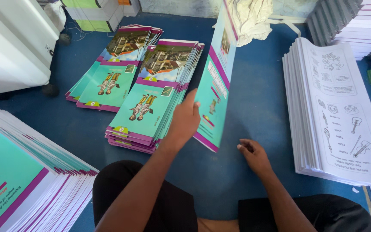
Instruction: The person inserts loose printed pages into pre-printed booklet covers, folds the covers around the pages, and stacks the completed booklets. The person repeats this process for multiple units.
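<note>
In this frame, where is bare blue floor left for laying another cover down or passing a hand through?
The widest bare blue floor lies between the upright cover in the left hand and the white page stack. A smaller patch lies left of the two cover piles, toward the near-left stack. Between the two piles it is crowded. The right hand rests on open floor.

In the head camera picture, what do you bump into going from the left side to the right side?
Teal-covered booklet stack at the near left → far booklet stack → nearer booklet stack → left hand → upright cover sheet → right hand → white stack of printed pages.
</note>
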